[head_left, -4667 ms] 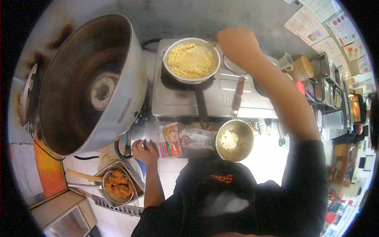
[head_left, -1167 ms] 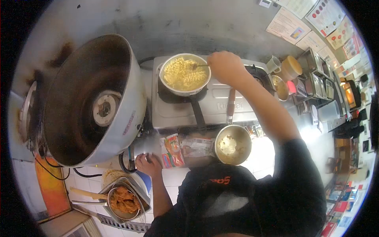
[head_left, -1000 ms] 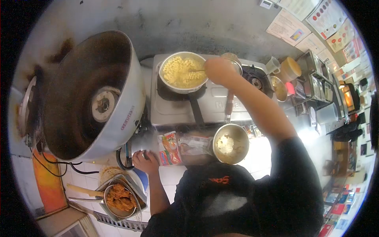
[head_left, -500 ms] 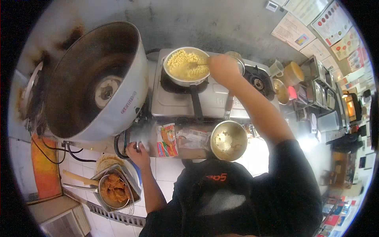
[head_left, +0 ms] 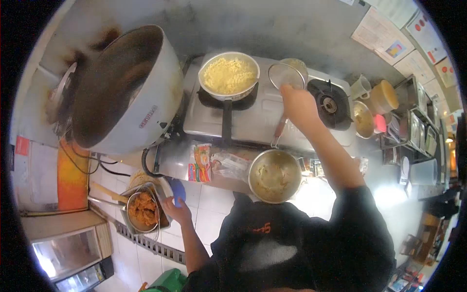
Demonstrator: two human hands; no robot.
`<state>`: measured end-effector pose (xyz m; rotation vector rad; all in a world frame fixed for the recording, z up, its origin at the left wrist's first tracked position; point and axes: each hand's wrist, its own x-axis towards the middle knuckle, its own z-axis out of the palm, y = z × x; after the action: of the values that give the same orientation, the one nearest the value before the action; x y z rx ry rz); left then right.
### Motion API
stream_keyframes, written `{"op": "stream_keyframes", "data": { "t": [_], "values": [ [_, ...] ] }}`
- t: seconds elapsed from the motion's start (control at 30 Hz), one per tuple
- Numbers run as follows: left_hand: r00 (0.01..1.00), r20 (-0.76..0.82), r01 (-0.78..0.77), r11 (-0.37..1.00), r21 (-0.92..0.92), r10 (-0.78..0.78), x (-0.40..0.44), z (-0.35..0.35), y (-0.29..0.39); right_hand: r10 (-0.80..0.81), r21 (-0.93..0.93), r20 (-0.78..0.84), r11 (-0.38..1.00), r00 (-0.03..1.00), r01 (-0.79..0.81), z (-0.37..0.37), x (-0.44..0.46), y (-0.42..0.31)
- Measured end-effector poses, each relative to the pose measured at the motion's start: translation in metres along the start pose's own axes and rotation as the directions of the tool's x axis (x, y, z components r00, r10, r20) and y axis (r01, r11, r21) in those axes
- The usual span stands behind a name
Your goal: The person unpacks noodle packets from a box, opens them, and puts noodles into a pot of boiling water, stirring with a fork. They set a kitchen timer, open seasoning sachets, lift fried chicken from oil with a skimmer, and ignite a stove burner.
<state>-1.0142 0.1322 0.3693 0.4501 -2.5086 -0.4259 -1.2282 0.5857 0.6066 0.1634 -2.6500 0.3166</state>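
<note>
My right hand [head_left: 300,108] is over the stove, at the rim of a round wire strainer [head_left: 287,76]. Its fingers look closed, but what they hold is hidden from above. The strainer's handle [head_left: 280,127] slants down towards the counter edge. To the left, a pan of yellow noodles [head_left: 228,75] sits on the left burner, its black handle towards me. My left hand [head_left: 178,211] hangs low, beside a blue object [head_left: 178,191] and the metal tray [head_left: 164,225]; its fingers are too blurred to read. Fried brown pieces [head_left: 143,209] fill a bowl on that tray.
A large grey pot [head_left: 163,92] tilts at the left of the stove [head_left: 272,117]. An empty-looking steel bowl [head_left: 275,176] stands at the counter edge, near seasoning packets [head_left: 200,163]. The right burner [head_left: 330,104] is bare. Containers [head_left: 382,97] and racks line the right side.
My right hand has moved right, from stirring in the noodle pan to the strainer. My left hand has dropped away from the counter edge towards the tray. The view has shifted slightly.
</note>
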Motion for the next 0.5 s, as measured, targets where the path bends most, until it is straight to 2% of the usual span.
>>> {"op": "stream_keyframes", "data": {
  "t": [0.03,0.07,0.13,0.2,0.27,0.3,0.33,0.37,0.43,0.5],
  "values": [
    [0.998,0.040,0.052,0.995,0.081,-0.056,-0.021,0.000,-0.011,-0.013,0.044,-0.017,0.999,1.000,0.014,0.007,-0.008,0.011],
    [0.998,0.034,0.047,0.994,0.098,-0.051,-0.039,-0.009,-0.009,-0.025,0.085,-0.037,0.996,0.999,0.028,0.010,-0.014,0.020],
    [0.988,0.120,0.081,0.986,0.143,-0.099,-0.083,-0.025,0.000,-0.002,0.173,-0.093,0.985,0.996,0.018,-0.006,-0.024,0.024],
    [0.970,0.214,0.069,0.975,0.209,-0.115,-0.142,-0.032,-0.032,0.033,0.262,-0.142,0.965,0.989,0.005,-0.018,-0.035,0.031],
    [0.934,0.278,0.165,0.961,0.223,-0.225,-0.183,-0.054,-0.025,0.095,0.224,0.122,0.967,0.988,-0.121,-0.022,-0.044,0.041],
    [0.886,0.338,0.229,0.934,0.274,-0.317,-0.202,-0.060,-0.024,0.100,0.237,0.123,0.963,0.987,-0.127,-0.018,-0.045,0.048],
    [0.825,0.392,0.288,0.900,0.327,-0.407,-0.220,-0.067,-0.025,0.005,0.250,0.199,0.967,0.980,-0.056,-0.008,-0.041,0.054],
    [0.756,0.481,0.303,0.889,0.342,-0.443,-0.237,-0.072,-0.027,-0.091,0.265,0.267,0.964,0.959,0.017,0.001,-0.039,0.059],
    [0.591,0.640,0.321,0.871,0.371,-0.490,-0.264,-0.082,-0.028,-0.098,0.232,0.455,0.973,0.885,-0.011,0.012,-0.026,0.055],
    [0.475,0.726,0.336,0.865,0.372,-0.497,-0.273,-0.079,-0.022,-0.172,0.230,0.502,0.971,0.847,0.061,0.039,-0.017,0.060]
  ]
}}
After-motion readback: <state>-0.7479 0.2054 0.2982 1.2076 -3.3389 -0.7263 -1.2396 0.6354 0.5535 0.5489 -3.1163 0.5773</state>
